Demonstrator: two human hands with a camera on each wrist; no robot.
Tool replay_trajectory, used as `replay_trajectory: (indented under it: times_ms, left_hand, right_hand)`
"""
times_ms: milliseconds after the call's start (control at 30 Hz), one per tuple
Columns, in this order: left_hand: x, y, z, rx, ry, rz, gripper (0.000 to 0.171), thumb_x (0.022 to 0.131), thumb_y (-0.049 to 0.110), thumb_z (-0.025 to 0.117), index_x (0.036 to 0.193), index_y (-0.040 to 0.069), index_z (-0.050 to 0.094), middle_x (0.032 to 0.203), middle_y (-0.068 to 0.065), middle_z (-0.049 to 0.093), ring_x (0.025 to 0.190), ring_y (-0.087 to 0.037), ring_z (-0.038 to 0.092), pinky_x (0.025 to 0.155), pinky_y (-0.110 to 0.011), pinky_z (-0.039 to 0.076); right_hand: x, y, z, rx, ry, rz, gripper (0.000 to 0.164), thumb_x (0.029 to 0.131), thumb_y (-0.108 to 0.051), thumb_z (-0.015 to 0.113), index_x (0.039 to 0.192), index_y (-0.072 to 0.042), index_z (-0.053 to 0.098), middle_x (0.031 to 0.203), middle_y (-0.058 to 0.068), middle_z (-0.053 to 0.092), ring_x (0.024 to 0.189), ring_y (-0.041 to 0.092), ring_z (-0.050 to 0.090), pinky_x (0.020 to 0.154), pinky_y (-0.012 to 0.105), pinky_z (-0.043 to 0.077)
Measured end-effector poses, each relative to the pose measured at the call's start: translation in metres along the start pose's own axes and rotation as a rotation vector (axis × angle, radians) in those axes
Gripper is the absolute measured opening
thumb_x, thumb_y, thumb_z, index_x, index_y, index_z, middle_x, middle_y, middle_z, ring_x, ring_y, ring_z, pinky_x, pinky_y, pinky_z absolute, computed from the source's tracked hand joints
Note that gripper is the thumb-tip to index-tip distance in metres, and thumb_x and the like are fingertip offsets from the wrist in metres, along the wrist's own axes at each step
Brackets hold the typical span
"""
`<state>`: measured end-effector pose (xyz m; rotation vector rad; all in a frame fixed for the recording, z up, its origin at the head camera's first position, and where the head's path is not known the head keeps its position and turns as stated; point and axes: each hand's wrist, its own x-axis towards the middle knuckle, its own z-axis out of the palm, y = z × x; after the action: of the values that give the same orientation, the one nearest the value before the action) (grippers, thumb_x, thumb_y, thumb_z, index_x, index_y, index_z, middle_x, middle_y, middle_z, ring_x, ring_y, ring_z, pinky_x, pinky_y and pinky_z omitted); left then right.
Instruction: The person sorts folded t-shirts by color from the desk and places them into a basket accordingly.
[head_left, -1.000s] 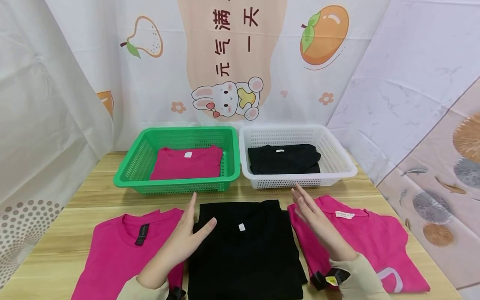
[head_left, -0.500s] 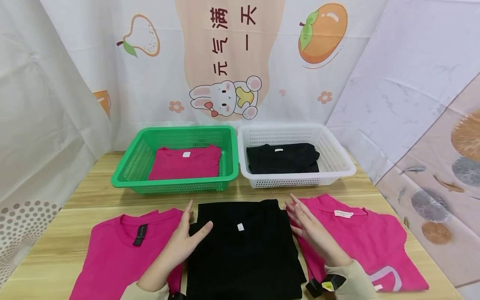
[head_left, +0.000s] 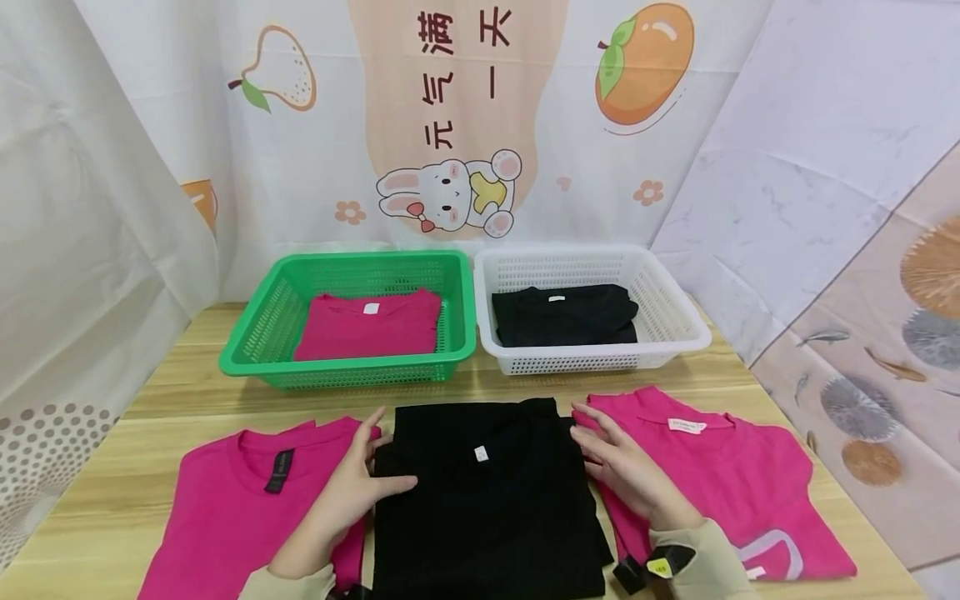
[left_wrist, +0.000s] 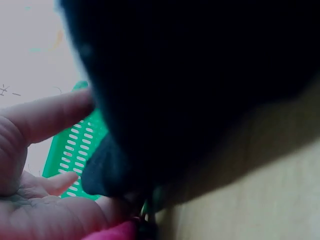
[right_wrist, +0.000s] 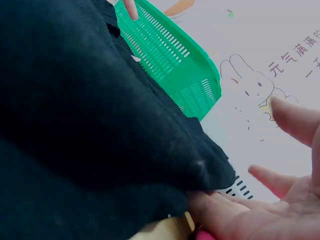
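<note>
So in the last half second both hands have dropped and closed in on the folded black cloth T-shirt (head_left: pixel 487 517) with the small white neck label, which lies on the table in the middle of the front row. The left hand (head_left: pixel 351 483) now has its thumb over the shirt's left edge, and the right hand (head_left: pixel 628 468) is at the opposite edge, fingers spread. Both grips look wide to me; the wrist views show fingertips going in under the cloth, but no clear pinch, and the right thumb is off the fabric. My read: contact's begun, the shirt isn't really held yet. The magenta T-shirts on the left (head_left: pixel 217 525) and on the right (head_left: pixel 727 475) haven't budged. Surface is a pale wood-grain table (head_left: pixel 176 379), with a green plastic basket (head_left: pixel 352 363) and a white plastic basket (head_left: pixel 592 355) along the back. Behind it all hangs a white printed curtain (head_left: pixel 300 192) with a sideways cartoon rabbit.
</note>
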<state>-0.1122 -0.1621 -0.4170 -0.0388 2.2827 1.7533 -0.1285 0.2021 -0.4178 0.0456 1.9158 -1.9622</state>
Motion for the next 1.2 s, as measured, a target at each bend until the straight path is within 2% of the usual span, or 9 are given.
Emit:
replay_trajectory:
  times_ms: [133, 300, 367, 467, 633, 867, 1033, 1100, 1200]
  left_hand:
    - [0.001, -0.005, -0.002, -0.110, -0.042, 0.024, 0.096, 0.080, -0.008, 0.072, 0.157, 0.015, 0.018, 0.144, -0.030, 0.042, 0.118, -0.035, 0.060, 0.092, -0.044, 0.054]
    - [0.002, -0.009, -0.002, -0.148, -0.071, 0.020, 0.083, 0.084, -0.009, 0.067, 0.151, 0.012, 0.025, 0.129, -0.027, 0.056, 0.100, -0.025, 0.068, 0.076, -0.034, 0.058]
    - [0.002, -0.010, 0.000, -0.120, -0.043, 0.006, 0.077, 0.083, -0.008, 0.069, 0.147, 0.011, 0.031, 0.134, -0.023, 0.052, 0.096, -0.023, 0.064, 0.074, -0.031, 0.056]
    - [0.002, -0.009, 0.002, -0.074, -0.022, 0.003, 0.066, 0.083, -0.005, 0.071, 0.140, 0.009, 0.040, 0.147, -0.021, 0.035, 0.122, -0.032, 0.050, 0.086, -0.034, 0.050]
    - [0.000, -0.010, 0.004, -0.047, -0.077, 0.025, 0.047, 0.090, -0.002, 0.065, 0.133, 0.008, 0.050, 0.161, -0.017, 0.016, 0.151, -0.042, -0.002, 0.114, -0.058, 0.024]
    - [0.000, -0.007, 0.006, -0.045, -0.092, 0.045, 0.037, 0.094, 0.001, 0.060, 0.130, 0.011, 0.059, 0.159, -0.014, 0.027, 0.152, -0.038, -0.002, 0.119, -0.066, 0.005]
    - [-0.002, -0.001, 0.005, -0.039, -0.086, 0.061, 0.036, 0.094, 0.003, 0.061, 0.129, 0.012, 0.059, 0.158, -0.013, 0.029, 0.153, -0.039, -0.002, 0.119, -0.066, 0.002]
    - [-0.004, 0.003, 0.005, -0.030, -0.080, 0.072, 0.036, 0.094, 0.004, 0.062, 0.129, 0.013, 0.060, 0.158, -0.012, 0.031, 0.153, -0.038, 0.000, 0.119, -0.066, 0.005]
    - [-0.007, 0.009, 0.005, -0.024, -0.076, 0.095, 0.037, 0.094, 0.004, 0.063, 0.129, 0.014, 0.059, 0.157, -0.010, 0.033, 0.153, -0.036, 0.004, 0.118, -0.065, 0.011]
  right_hand:
    - [0.002, 0.005, -0.004, -0.012, -0.062, 0.017, 0.068, 0.096, -0.019, 0.063, 0.155, -0.014, 0.029, 0.160, 0.024, 0.022, 0.143, 0.041, 0.032, 0.115, 0.054, 0.033]
    - [0.005, 0.014, -0.011, 0.003, -0.229, -0.044, 0.062, 0.090, -0.004, 0.067, 0.146, -0.006, 0.041, 0.140, 0.013, 0.054, 0.117, 0.023, 0.062, 0.096, 0.036, 0.053]
    - [0.006, 0.016, -0.012, 0.000, -0.271, -0.058, 0.057, 0.090, -0.002, 0.067, 0.143, -0.004, 0.045, 0.129, 0.006, 0.062, 0.110, 0.017, 0.065, 0.092, 0.034, 0.055]
    - [0.008, 0.017, -0.009, -0.023, -0.297, -0.059, 0.052, 0.091, -0.003, 0.066, 0.141, -0.002, 0.049, 0.121, 0.001, 0.067, 0.107, 0.013, 0.066, 0.091, 0.031, 0.056]
    - [0.009, 0.017, -0.005, -0.012, -0.366, -0.056, 0.054, 0.094, -0.005, 0.062, 0.146, -0.003, 0.045, 0.126, 0.001, 0.065, 0.109, 0.014, 0.067, 0.093, 0.031, 0.055]
    - [0.011, 0.016, -0.005, 0.027, -0.418, -0.044, 0.055, 0.097, -0.003, 0.057, 0.150, -0.006, 0.041, 0.130, 0.004, 0.066, 0.113, 0.017, 0.067, 0.093, 0.034, 0.056]
    - [0.008, 0.009, -0.005, 0.006, -0.421, -0.067, 0.055, 0.096, -0.002, 0.057, 0.149, -0.006, 0.043, 0.088, -0.003, 0.076, 0.098, 0.014, 0.071, 0.084, 0.032, 0.059]
    - [0.005, 0.005, -0.005, -0.021, -0.406, -0.085, 0.054, 0.096, -0.002, 0.058, 0.148, -0.007, 0.045, 0.063, -0.009, 0.064, 0.074, 0.007, 0.068, 0.073, 0.024, 0.058]
    - [0.001, 0.001, -0.006, -0.053, -0.380, -0.121, 0.052, 0.095, -0.001, 0.058, 0.145, -0.011, 0.050, 0.048, -0.007, 0.033, 0.046, 0.003, 0.041, 0.054, 0.014, 0.044]
